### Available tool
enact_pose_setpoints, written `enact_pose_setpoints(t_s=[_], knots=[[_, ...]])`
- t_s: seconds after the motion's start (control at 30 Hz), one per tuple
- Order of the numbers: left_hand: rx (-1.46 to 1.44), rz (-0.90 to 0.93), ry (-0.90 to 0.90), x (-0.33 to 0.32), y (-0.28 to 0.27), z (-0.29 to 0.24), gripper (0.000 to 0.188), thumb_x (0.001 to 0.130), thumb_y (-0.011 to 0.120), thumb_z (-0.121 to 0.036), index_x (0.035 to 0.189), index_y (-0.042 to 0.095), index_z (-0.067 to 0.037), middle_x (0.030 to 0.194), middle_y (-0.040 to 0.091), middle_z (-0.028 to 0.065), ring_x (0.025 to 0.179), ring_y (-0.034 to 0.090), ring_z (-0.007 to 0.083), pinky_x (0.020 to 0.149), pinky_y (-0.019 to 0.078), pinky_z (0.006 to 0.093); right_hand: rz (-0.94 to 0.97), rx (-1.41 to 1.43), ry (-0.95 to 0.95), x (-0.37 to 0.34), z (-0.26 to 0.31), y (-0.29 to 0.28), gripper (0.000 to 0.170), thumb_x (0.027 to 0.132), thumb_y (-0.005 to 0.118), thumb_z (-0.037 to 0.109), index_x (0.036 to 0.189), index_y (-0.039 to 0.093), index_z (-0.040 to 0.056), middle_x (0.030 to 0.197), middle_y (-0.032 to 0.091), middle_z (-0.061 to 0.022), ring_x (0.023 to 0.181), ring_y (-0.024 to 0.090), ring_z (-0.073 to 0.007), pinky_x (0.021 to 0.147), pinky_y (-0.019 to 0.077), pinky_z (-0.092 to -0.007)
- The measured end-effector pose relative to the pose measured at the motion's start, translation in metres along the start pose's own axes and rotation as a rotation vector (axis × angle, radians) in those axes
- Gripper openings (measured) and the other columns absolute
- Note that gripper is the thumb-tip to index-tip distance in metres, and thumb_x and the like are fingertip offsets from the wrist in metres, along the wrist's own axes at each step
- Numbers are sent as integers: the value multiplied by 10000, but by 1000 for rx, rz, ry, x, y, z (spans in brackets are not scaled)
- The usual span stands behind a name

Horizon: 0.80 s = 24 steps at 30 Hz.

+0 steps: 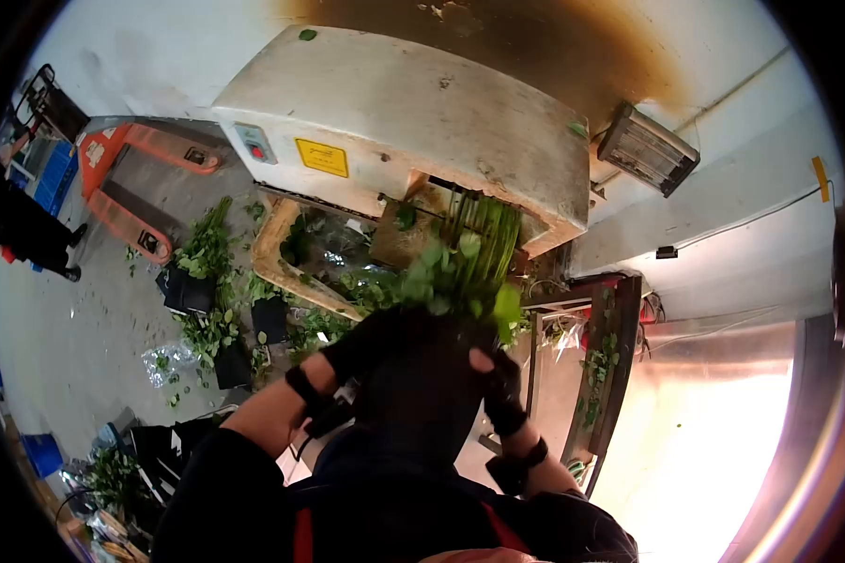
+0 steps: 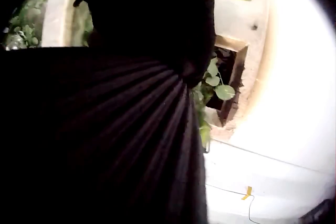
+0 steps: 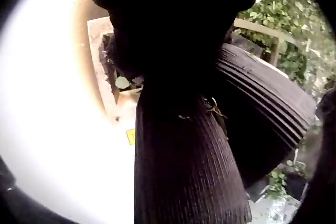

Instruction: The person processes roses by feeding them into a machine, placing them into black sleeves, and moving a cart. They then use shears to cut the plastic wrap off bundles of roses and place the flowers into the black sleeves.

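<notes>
A bunch of long green leafy stems (image 1: 483, 230) reaches from a dark ribbed wrap (image 1: 422, 394) into the opening of a white machine (image 1: 366, 113). My gloved left hand (image 1: 380, 342) grips the wrap's left side near the leaves. On the other side, my gloved right hand (image 1: 502, 389) holds it, thumb laid over the front. In the left wrist view, the wrap's pleats (image 2: 142, 124) fan out from the dark glove. The ribbed wrap (image 3: 189, 150) also spreads below the right glove (image 3: 173, 40) in the right wrist view. Both hands' fingers are largely hidden by dark cloth.
A wooden-rimmed trough (image 1: 263, 249) with leaf scraps sits under the machine. Black-wrapped bunches (image 1: 188, 289) lie on the floor at left. Beyond are an orange pallet jack (image 1: 103, 164) and another person (image 1: 33, 220). A leaf-strewn dark ledge (image 1: 606, 361) stands at right.
</notes>
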<state>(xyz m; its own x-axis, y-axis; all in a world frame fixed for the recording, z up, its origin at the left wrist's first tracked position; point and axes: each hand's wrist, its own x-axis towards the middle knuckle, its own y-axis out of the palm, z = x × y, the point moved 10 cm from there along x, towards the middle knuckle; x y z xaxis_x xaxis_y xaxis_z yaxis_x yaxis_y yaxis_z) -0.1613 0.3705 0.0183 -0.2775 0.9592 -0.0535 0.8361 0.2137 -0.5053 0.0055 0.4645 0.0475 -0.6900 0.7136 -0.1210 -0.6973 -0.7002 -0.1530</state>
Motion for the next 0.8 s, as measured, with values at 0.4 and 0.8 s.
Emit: enact_pose_setpoints(t_s=[0.4, 0.8], knots=[[-346, -64, 5, -69, -13, 12, 277, 881, 580, -250, 1045, 617, -31, 919, 645, 124, 831, 596, 211, 773, 474, 350, 153, 383, 117, -40, -35, 59, 396, 888, 572, 251, 1173, 562, -23, 1117, 602, -64, 974, 585, -187, 888, 461, -314], [-798, -1249, -540, -584, 18, 52, 456, 825, 669, -278, 1170, 546, -7, 955, 635, 80, 833, 561, 123, 736, 466, 303, 1114, 47, 364, -262, -84, 358, 403, 865, 626, 239, 1158, 554, -28, 1066, 611, -78, 935, 588, -194, 830, 481, -313]])
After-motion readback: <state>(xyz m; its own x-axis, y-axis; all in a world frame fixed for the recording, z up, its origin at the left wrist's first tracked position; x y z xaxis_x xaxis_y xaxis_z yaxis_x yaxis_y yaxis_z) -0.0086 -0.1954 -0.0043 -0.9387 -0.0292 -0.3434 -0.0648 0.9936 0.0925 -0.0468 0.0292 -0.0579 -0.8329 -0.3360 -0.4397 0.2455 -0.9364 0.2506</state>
